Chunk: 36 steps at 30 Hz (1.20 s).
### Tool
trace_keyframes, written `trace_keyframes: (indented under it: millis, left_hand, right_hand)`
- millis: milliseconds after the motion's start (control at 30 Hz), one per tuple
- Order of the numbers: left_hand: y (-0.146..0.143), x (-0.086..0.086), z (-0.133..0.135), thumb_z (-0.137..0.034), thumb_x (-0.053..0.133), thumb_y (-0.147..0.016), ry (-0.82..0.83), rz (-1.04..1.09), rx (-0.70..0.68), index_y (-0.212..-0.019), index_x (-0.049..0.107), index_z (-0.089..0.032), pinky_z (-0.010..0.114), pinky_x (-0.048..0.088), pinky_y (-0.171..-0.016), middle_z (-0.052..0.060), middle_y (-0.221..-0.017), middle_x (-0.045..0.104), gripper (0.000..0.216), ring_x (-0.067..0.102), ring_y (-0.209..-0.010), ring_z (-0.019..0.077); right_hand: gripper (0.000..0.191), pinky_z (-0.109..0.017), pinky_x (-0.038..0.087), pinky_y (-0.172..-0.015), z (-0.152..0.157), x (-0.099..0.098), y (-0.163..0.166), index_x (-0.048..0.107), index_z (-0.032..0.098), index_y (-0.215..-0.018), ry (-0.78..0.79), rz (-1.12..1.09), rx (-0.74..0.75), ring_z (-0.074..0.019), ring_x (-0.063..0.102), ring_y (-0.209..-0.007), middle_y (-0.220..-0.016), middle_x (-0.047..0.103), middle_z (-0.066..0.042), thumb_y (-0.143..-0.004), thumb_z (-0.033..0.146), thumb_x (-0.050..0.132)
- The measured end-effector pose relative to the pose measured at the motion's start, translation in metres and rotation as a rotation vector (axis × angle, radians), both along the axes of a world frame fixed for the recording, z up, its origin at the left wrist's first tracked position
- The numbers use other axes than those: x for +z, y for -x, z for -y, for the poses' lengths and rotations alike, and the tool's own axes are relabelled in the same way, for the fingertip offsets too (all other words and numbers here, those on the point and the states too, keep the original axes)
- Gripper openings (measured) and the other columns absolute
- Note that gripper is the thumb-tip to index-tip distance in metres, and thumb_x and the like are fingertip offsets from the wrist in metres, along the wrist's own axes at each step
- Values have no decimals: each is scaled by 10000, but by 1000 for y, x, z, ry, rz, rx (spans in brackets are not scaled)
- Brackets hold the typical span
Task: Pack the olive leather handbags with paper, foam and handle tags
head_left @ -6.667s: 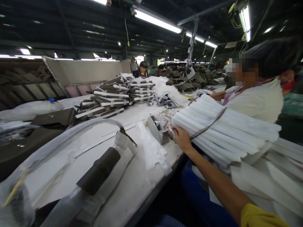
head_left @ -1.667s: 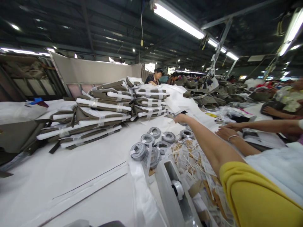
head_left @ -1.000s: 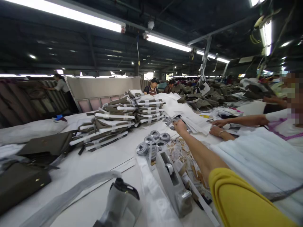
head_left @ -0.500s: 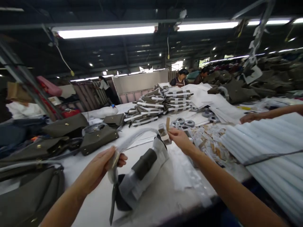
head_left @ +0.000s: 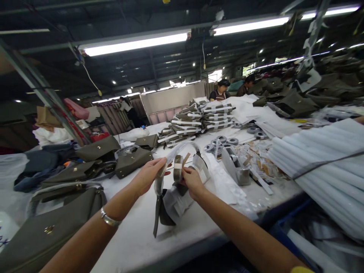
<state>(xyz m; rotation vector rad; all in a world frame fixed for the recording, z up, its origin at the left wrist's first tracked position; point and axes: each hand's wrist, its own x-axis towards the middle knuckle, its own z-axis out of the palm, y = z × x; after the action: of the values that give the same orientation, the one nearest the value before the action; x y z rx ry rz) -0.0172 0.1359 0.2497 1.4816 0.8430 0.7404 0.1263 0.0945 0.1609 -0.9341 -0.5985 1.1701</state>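
A dark olive bag strap wrapped in white foam and clear film [head_left: 173,203] lies on the white table [head_left: 133,242] in front of me, and its film-covered loop rises between my hands. My left hand [head_left: 148,175] is closed, pinching the wrapped loop at its left side. My right hand [head_left: 192,182] is closed too. It presses a small packet with a brown card tag [head_left: 179,167] against the loop, right beside my left fingers. A silver bracelet sits on my left wrist.
A grey tape dispenser [head_left: 236,171], grey tape rolls [head_left: 223,141] and loose tags [head_left: 256,161] lie to the right. A bundle of white foam sheets [head_left: 321,159] fills the right edge. Olive bags [head_left: 85,170] lie at the left, and stacked wrapped straps [head_left: 196,121] and co-workers [head_left: 222,89] are beyond.
My right hand came back from its far reach across the table with the small tag packet and now meets my left hand on the wrapped loop. The view swung left and down.
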Motion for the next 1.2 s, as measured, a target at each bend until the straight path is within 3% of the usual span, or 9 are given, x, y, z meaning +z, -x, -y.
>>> trace_keyframes:
  millis: [233,367,567,733,833,900,1067,1200]
  left_hand:
    - [-3,3,-11,-636,657,-771,-167,-171,-56,-979,735,-175,367,424,-963,49,-936,726,512,606,-990,254]
    - [-2,11,-14,-638,653,-770,-159,-240,-96,-1038,733,-182,360,439,-900,51,-935,733,535,619,-954,255]
    - [1,22,-20,-562,707,-750,-90,-299,-167,-952,756,-167,320,456,-775,66,-875,737,446,633,-820,217]
    - [13,18,-24,-557,669,-786,-25,-257,-171,-957,738,-154,319,462,-771,78,-885,728,443,635,-812,213]
    - [22,12,-22,-583,639,-805,-21,-214,-104,-943,721,-156,298,451,-749,65,-879,713,456,616,-798,196]
    - [24,9,-20,-591,643,-800,-32,-194,-59,-931,713,-156,288,443,-734,58,-863,703,460,601,-777,187]
    - [12,11,-7,-593,649,-788,-77,-183,-48,-940,705,-159,302,445,-777,61,-866,696,463,601,-809,207]
    - [1,14,6,-587,577,-842,-348,-299,-12,-848,677,-184,298,420,-793,25,-832,667,415,574,-829,208]
  right_hand:
    - [365,-343,588,-646,-27,11,20,703,160,-740,-2,-52,-4,-185,649,-731,-825,711,-87,-682,514,767]
    - [314,-350,588,-643,-29,12,25,713,162,-755,-6,-40,15,-189,646,-757,-867,714,-91,-677,460,775]
    - [310,-341,577,-677,-23,16,22,736,174,-812,-18,22,45,-181,641,-773,-899,720,-80,-666,444,786]
    - [329,-349,551,-726,-8,12,4,764,186,-843,-51,217,96,-210,650,-874,-978,716,-82,-747,499,728]
    - [332,-347,520,-835,10,4,-8,784,215,-836,-139,387,-15,-252,608,-1079,-1141,688,-80,-808,527,673]
    - [324,-341,495,-886,21,2,-9,786,222,-846,-191,402,-65,-250,599,-1102,-1185,677,-74,-832,518,655]
    - [353,-322,476,-780,30,18,2,759,197,-877,-241,341,19,-189,620,-807,-995,717,-56,-862,517,612]
    - [343,-310,458,-760,29,33,4,752,197,-874,-245,371,13,-185,601,-776,-800,698,-24,-872,500,592]
